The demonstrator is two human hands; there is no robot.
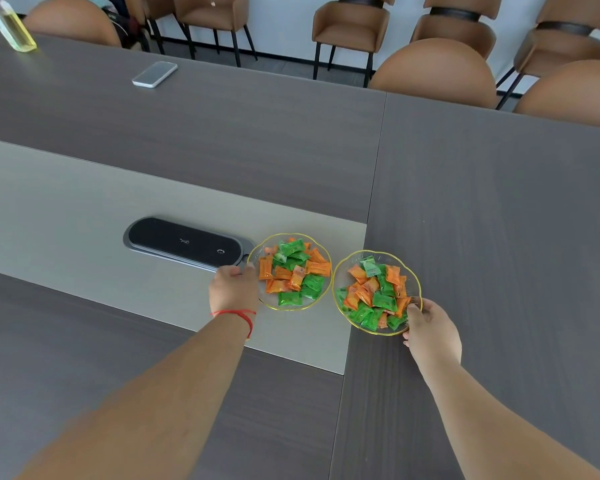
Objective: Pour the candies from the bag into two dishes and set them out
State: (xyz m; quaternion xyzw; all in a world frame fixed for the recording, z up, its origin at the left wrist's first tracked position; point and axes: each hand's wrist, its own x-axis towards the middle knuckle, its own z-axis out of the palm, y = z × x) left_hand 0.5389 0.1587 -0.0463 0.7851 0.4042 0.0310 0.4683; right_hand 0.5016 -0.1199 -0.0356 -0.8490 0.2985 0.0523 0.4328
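Each hand's grip pinches its own glass dish's outer rim, the left hand [234,289] beside the left dish [321,296] and the right hand [430,332] below the right dish [340,271], both dishes candy-filled, near-touching on the counter [482,202].

Two candy-filled dishes [326,268] sit side by side on the table [499,220].

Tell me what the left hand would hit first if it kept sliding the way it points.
Probably the black oval panel set in the table: the left hand, gripping the left gold-rimmed glass dish, points that way.
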